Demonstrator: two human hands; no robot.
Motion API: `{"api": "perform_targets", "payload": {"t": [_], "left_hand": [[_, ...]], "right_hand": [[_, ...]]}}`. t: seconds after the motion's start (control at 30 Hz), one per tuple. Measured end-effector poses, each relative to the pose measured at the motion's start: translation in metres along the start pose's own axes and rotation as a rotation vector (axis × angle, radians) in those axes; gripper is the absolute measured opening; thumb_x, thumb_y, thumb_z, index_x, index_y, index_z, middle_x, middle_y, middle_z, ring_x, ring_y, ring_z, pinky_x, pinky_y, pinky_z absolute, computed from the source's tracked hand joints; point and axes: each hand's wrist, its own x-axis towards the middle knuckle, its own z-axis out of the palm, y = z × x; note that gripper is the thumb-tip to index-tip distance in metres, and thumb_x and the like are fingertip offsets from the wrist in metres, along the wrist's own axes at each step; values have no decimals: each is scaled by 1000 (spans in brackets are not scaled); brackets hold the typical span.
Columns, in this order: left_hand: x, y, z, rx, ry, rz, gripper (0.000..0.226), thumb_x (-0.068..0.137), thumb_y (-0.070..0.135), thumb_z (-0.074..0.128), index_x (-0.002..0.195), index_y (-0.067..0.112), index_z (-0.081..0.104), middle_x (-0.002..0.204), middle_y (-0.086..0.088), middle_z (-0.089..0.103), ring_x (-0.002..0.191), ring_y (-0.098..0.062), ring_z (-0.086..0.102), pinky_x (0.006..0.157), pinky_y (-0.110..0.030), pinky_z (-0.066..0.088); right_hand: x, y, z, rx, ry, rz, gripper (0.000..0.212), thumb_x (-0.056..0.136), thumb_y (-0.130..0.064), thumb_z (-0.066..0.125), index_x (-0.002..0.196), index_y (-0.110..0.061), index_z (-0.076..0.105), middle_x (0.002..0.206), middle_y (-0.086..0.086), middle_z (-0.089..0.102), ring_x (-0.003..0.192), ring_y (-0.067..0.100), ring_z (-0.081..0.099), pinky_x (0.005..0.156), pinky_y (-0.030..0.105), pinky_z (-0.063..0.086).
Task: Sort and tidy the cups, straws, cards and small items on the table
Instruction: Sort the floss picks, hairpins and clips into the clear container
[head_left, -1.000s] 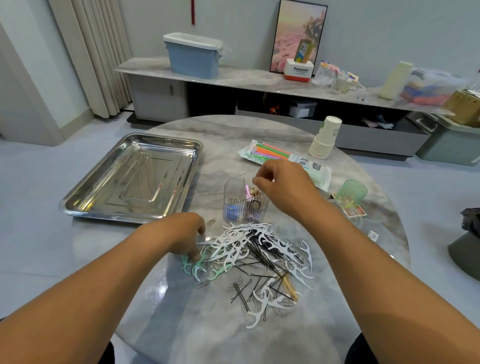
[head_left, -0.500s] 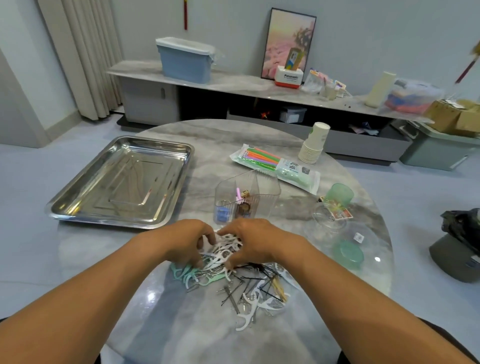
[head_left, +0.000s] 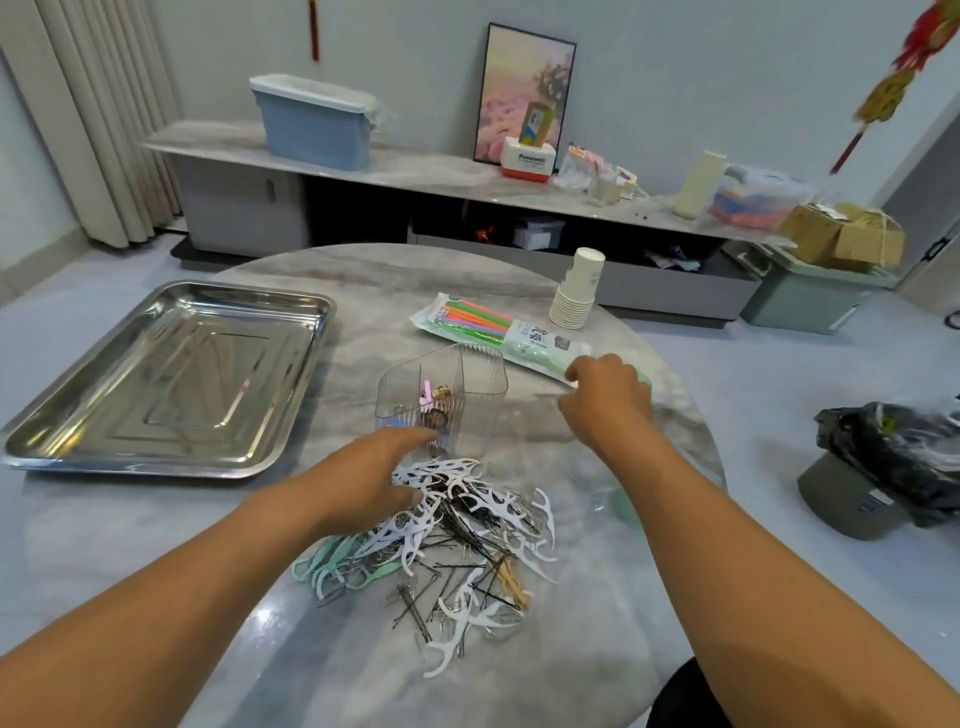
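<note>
Looking at the round desk (head_left: 519, 291) first: steel tray (head_left: 166, 374) left, straw pack (head_left: 498, 332) far right. My right hand (head_left: 605, 400) just left the floss-pick pile (head_left: 457, 525) for the straws, fingers loosely curled and empty; left hand (head_left: 374, 478) stays flat on the pile. Straws next, probably.

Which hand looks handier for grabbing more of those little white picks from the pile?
Probably the left hand: it rests right on the near edge of the pile, fingers touching the white picks. The right hand is off beyond it, near the straw pack, apart from the pile.
</note>
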Motion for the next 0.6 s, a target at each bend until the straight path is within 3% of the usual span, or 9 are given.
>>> {"api": "perform_targets", "payload": {"t": [0.13, 0.3, 0.37, 0.47, 0.6], "left_hand": [[4, 1, 5, 10, -37, 30, 72, 96, 36, 66, 154, 48, 25, 163, 14, 27, 144, -13, 36, 116, -34, 30], [13, 3, 8, -8, -78, 139, 59, 100, 34, 60, 149, 52, 33, 160, 19, 33, 144, -6, 35, 119, -34, 31], [18, 7, 9, 1, -80, 174, 56, 101, 37, 57, 150, 51, 33, 161, 19, 31, 147, -7, 31, 121, -37, 28], [26, 13, 12, 7, -92, 166, 58, 104, 37, 53, 153, 51, 26, 164, 18, 23, 151, -9, 21, 125, -42, 21], [31, 17, 13, 10, -54, 137, 65, 104, 30, 54, 156, 48, 20, 166, 17, 18, 153, -10, 17, 125, -38, 17]], "right_hand": [[19, 27, 14, 43, 54, 114, 47, 95, -27, 61, 141, -22, 53, 140, 12, 50, 131, 34, 43, 105, 44, 35], [40, 48, 28, 135, 57, 211, 68, 96, -47, 61, 155, -32, 31, 164, 13, 20, 152, 37, 15, 123, 50, 15], [49, 53, 32, 150, 17, 233, 68, 95, -53, 58, 155, -36, 31, 164, 13, 20, 150, 38, 20, 122, 52, 15], [56, 54, 37, 150, -64, 236, 58, 95, -51, 59, 149, -36, 42, 155, 11, 36, 137, 37, 41, 117, 50, 25], [57, 48, 39, 181, 8, 201, 37, 95, -20, 63, 130, -34, 61, 140, 9, 49, 119, 37, 53, 108, 43, 36]]}}
